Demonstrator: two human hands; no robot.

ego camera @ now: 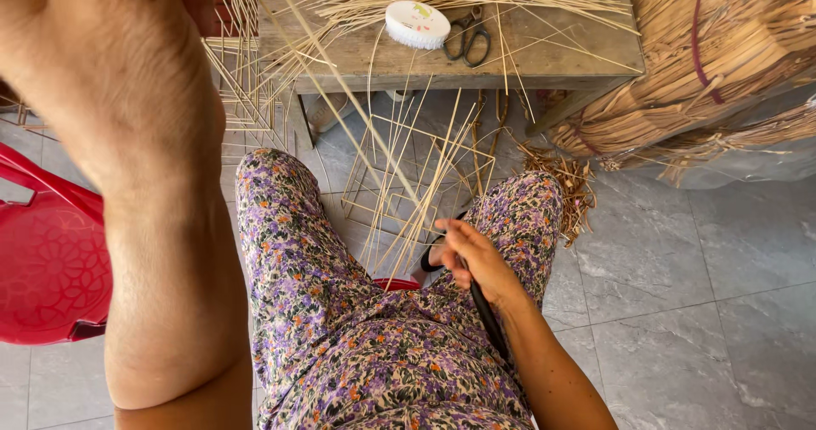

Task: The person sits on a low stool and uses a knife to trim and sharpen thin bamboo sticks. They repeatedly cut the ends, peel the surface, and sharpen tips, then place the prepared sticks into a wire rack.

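Note:
My left hand [102, 48] is raised close to the camera at the top left, closed in a fist. A long thin bamboo stick [357, 111] slants from beside that fist down to my right hand [470, 256]. The right hand rests on my right knee, closed around a black-handled tool [489, 318] whose handle runs back along the wrist. The stick's lower end meets the tool at the fingers. My lap, in flowered purple trousers [340, 328], fills the bottom middle.
A low wooden table [561, 56] ahead holds a white round tub [416, 24], scissors [468, 41] and loose sticks. Square stick frames [399, 171] lie on the tiled floor, with shavings [571, 188]. Tied straw bundles [722, 56] stand right, a red plastic chair [42, 268] left.

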